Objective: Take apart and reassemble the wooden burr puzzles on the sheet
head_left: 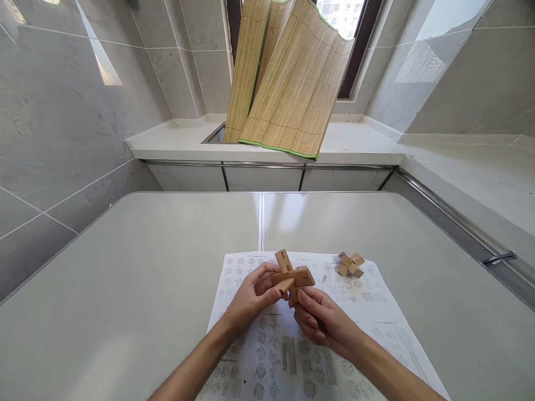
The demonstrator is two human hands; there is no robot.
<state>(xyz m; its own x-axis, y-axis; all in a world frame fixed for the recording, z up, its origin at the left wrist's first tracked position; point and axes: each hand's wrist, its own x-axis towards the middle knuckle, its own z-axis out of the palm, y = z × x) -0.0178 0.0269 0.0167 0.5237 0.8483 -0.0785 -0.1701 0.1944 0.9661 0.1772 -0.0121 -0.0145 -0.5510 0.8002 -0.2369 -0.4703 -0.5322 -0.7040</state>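
Observation:
Between my two hands is a wooden burr puzzle (298,275) made of crossed, interlocking bars, held above the printed sheet. My left hand (259,289) is closed on its left side, thumb along a bar that points toward me. From the lower right, my right hand (321,317) pinches the bottom bar with thumb and fingers. The bar ends carry small dark marks. To the right, a second, smaller wooden burr puzzle (350,264) rests on the sheet, touched by neither hand. How the bars join inside the held puzzle is hidden.
A large paper sheet (292,356) printed with puzzle diagrams lies under my hands on a pale table (125,278) with a centre seam (261,223). Behind stand a white window ledge (175,142) and a hanging bamboo mat (296,83). Grey tiled walls (62,111) flank the table.

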